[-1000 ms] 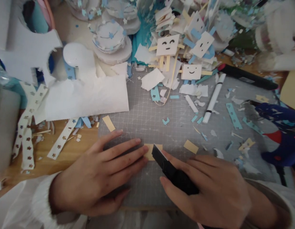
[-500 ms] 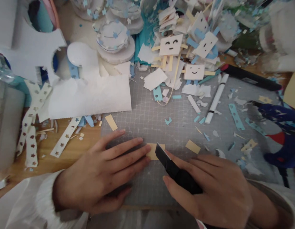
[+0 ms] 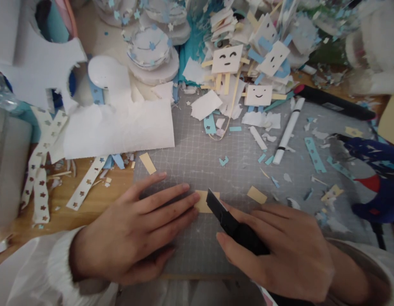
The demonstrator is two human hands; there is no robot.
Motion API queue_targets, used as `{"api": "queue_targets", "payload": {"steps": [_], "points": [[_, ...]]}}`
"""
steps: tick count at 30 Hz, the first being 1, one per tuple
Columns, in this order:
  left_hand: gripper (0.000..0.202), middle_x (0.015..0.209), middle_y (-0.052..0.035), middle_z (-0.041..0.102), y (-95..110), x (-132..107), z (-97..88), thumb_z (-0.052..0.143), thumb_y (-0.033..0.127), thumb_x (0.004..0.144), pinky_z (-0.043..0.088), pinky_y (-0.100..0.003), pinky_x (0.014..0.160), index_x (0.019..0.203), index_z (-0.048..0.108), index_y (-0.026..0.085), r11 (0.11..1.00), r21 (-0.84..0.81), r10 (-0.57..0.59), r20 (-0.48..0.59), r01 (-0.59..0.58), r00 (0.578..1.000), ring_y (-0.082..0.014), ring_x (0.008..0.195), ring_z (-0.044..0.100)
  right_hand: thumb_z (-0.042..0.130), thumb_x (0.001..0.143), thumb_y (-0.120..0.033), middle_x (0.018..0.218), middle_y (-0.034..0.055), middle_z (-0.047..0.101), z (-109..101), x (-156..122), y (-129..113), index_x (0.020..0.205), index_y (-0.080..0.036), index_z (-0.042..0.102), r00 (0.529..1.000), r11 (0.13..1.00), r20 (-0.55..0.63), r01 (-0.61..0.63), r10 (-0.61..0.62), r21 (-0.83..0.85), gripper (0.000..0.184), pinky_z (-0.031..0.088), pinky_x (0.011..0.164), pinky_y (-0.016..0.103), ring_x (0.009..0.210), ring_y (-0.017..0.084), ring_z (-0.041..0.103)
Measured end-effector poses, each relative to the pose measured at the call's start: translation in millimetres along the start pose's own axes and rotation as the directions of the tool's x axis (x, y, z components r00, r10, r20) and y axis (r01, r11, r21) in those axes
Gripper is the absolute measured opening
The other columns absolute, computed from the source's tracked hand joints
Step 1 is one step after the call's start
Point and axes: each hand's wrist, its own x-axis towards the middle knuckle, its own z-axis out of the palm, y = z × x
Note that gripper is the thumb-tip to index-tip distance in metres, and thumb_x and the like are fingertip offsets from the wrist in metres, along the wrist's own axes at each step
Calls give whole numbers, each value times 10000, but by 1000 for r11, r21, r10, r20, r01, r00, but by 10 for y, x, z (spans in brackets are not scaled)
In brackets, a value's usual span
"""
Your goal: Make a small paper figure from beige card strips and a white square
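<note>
A small yellow paper piece [image 3: 201, 205] lies on the grey cutting mat [image 3: 197, 165]. My left hand [image 3: 139, 225] rests flat with its fingers apart, and its fingertips touch the left end of that piece. In my right hand [image 3: 280, 250] is a black utility knife [image 3: 229, 223], its blade pointing up and left over the right part of the yellow paper. Whether the blade touches the paper I cannot tell. One loose yellow strip [image 3: 257, 195] lies right of the knife, and another yellow strip [image 3: 147, 163] lies beyond my left fingers.
White paper sheet [image 3: 120, 131] lies at the left. Small paper figures with drawn faces [image 3: 258, 95] crowd the back. A white pen [image 3: 289, 131], a dark marker [image 3: 334, 103] and a blue glue gun [image 3: 375, 195] lie at the right among paper scraps.
Almost nothing differs. The whole view has shifted very slightly; both hands, the knife and the yellow paper keep their places relative to each other.
</note>
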Motion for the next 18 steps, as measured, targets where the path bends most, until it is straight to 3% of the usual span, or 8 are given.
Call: {"api": "queue_targets", "payload": {"steps": [9,18], "points": [[496,1392,-70,518,-1,-12,2,461,330,878,110,-469,1177,1336,490,140,1000,4,0,11,0,1000,-243,1336,393,566,852,-233,832,1,758,-19,41,-6,898,-202,671,999,999,-12,30,-30,-40,119,446,424,276,441,101,585],[466,1369,-76,543,-2,-1,5,476,329,868,136,-478,1171,1291,535,142,1000,1,11,-16,-11,1000,-249,1329,400,543,847,-210,810,-6,751,-48,58,55,851,-287,669,987,981,0,160,-160,-113,147,424,450,245,464,102,588]]}}
